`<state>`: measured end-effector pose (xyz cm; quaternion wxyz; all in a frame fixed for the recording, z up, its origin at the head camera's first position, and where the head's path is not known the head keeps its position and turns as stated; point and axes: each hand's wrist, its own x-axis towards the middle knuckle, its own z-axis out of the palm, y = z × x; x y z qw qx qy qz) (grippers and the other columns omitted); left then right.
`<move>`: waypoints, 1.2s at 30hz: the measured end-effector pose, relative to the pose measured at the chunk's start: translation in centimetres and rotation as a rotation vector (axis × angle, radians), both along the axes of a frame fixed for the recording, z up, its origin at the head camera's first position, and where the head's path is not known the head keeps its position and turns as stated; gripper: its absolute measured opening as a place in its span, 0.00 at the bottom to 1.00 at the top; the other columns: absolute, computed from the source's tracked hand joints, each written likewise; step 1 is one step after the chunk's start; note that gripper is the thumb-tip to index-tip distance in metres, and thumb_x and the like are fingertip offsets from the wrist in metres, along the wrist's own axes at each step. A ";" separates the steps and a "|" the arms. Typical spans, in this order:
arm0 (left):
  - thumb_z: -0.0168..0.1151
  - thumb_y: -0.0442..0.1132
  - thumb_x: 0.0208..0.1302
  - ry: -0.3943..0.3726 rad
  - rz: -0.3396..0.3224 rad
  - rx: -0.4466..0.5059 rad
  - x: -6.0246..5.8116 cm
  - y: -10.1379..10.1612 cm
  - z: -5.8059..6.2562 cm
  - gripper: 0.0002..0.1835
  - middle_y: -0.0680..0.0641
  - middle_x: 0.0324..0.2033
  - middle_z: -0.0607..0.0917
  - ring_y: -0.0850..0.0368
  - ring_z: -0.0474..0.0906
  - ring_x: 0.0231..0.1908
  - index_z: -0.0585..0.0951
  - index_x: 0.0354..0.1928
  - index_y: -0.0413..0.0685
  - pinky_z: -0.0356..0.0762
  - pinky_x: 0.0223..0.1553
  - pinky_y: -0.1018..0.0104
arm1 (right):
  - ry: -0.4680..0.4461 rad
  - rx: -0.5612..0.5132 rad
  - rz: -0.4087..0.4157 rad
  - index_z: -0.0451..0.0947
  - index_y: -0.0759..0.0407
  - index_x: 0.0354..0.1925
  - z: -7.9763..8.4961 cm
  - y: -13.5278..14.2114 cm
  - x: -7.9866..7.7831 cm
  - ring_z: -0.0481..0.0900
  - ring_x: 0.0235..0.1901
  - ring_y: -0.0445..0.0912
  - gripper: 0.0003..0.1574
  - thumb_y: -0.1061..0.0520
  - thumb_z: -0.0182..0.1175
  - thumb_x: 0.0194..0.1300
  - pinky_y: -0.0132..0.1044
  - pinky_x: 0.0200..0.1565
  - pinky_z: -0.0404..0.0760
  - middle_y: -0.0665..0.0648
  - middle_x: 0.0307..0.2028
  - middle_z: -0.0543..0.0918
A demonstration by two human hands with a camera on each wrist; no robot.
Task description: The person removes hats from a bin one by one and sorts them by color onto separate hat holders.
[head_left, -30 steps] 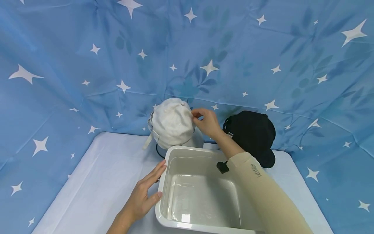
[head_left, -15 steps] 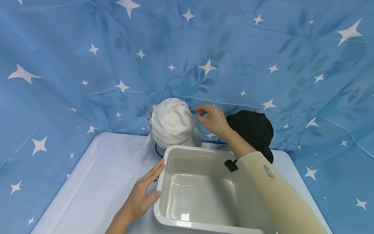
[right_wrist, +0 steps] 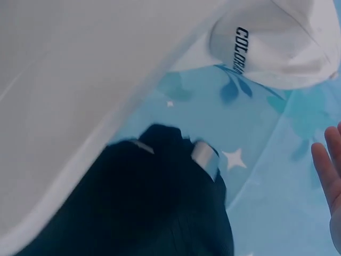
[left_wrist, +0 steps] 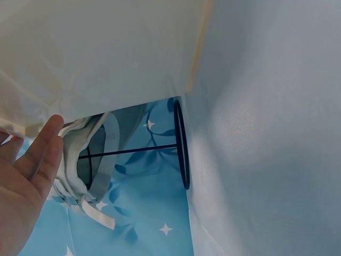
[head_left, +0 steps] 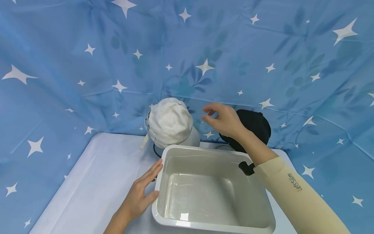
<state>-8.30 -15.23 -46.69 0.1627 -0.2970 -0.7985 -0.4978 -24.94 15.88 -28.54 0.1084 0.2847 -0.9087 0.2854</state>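
Observation:
A white baseball cap (head_left: 170,122) sits on a thin black wire stand (left_wrist: 182,144) behind the basin; dark lettering shows on its front in the right wrist view. My right hand (head_left: 223,118) hovers between it and a black cap (head_left: 255,125), fingers loosely bent and holding nothing. In the right wrist view the black cap (right_wrist: 160,197) has a silver buckle on its strap. My left hand (head_left: 138,195) lies with extended fingers against the left rim of a large off-white basin (head_left: 204,227). The basin's underside (left_wrist: 96,58) fills the upper left wrist view.
The basin stands at the front of a white-covered table (head_left: 105,169). A blue curtain (head_left: 131,74) with white stars hangs right behind the caps. A small black piece (head_left: 246,168) shows at my right wrist, over the basin's far right corner.
My right hand has drawn away from the white cap, moving to the right toward the black cap. The left hand stays at the basin's rim.

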 end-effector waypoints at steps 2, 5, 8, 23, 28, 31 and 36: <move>0.58 0.31 0.58 -0.003 -0.003 -0.002 0.0 0.0 0.0 0.41 0.42 0.78 0.65 0.55 0.66 0.75 0.68 0.78 0.41 0.81 0.54 0.57 | 0.020 0.007 0.003 0.85 0.56 0.58 0.3 0.6 0.4 0.87 0.41 0.50 0.19 0.52 0.66 0.72 0.48 0.43 0.84 0.57 0.55 0.86; 0.59 0.31 0.58 -0.002 -0.002 -0.004 0.1 -0.1 0.0 0.41 0.43 0.79 0.65 0.54 0.66 0.75 0.68 0.78 0.42 0.81 0.54 0.57 | 0.047 0.023 0.002 0.85 0.56 0.58 0.6 1.5 1.2 0.86 0.45 0.51 0.20 0.52 0.67 0.72 0.50 0.46 0.84 0.56 0.55 0.87; 0.59 0.32 0.59 0.002 -0.005 -0.008 0.1 -0.1 0.0 0.40 0.42 0.79 0.65 0.54 0.66 0.75 0.68 0.78 0.42 0.81 0.54 0.57 | 0.073 0.041 -0.008 0.85 0.56 0.58 0.8 2.5 2.0 0.85 0.49 0.53 0.20 0.52 0.68 0.71 0.52 0.49 0.84 0.57 0.55 0.87; 0.60 0.29 0.57 0.016 -0.025 -0.039 0.2 -0.5 0.6 0.42 0.40 0.79 0.64 0.49 0.64 0.76 0.67 0.78 0.40 0.65 0.70 0.69 | 0.196 0.001 -0.058 0.84 0.60 0.55 -0.3 6.7 5.8 0.85 0.49 0.52 0.19 0.59 0.72 0.65 0.55 0.48 0.85 0.58 0.49 0.87; 0.60 0.32 0.60 0.059 -0.024 -0.048 0.2 -0.7 0.7 0.41 0.41 0.79 0.63 0.47 0.67 0.74 0.66 0.78 0.40 0.59 0.72 0.72 | 0.251 0.021 -0.049 0.84 0.61 0.54 -1.1 8.0 7.2 0.85 0.47 0.51 0.22 0.62 0.73 0.61 0.52 0.46 0.85 0.57 0.48 0.88; 0.61 0.35 0.63 0.084 -0.006 -0.063 0.2 -1.3 0.9 0.39 0.42 0.79 0.64 0.47 0.75 0.69 0.67 0.78 0.41 0.61 0.71 0.72 | 0.247 0.028 -0.067 0.84 0.60 0.54 -1.3 8.8 8.3 0.85 0.47 0.50 0.23 0.63 0.74 0.60 0.46 0.46 0.84 0.57 0.49 0.88; 0.64 0.40 0.64 0.114 0.064 -0.139 0.1 -2.6 1.4 0.39 0.42 0.78 0.65 0.45 0.76 0.67 0.68 0.78 0.41 0.61 0.70 0.71 | 0.239 0.045 -0.113 0.84 0.59 0.57 -2.0 10.4 10.1 0.84 0.47 0.49 0.25 0.63 0.74 0.60 0.30 0.49 0.80 0.55 0.51 0.87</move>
